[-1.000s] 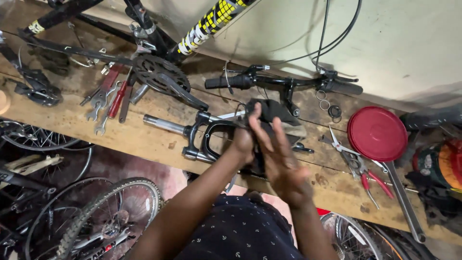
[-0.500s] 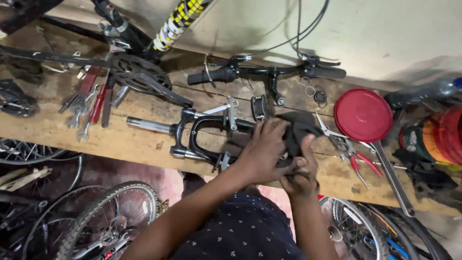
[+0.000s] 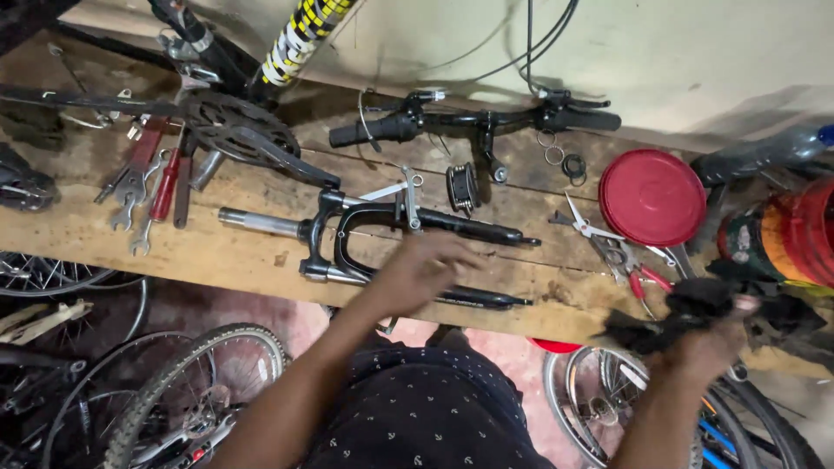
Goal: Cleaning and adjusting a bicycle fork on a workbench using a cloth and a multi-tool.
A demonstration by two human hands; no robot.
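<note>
Fork (image 3: 408, 239) looks heavy, stiff; best grasped at its crown. Left hand (image 3: 417, 269) hovers spread above it; right hand (image 3: 708, 334), at three o'clock, clamps a soft rag (image 3: 686, 308).

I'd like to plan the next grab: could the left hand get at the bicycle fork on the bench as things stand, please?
Probably yes: the left hand is open and empty, right over the fork, with nothing between them. The right hand is off aside holding a black rag.
</note>
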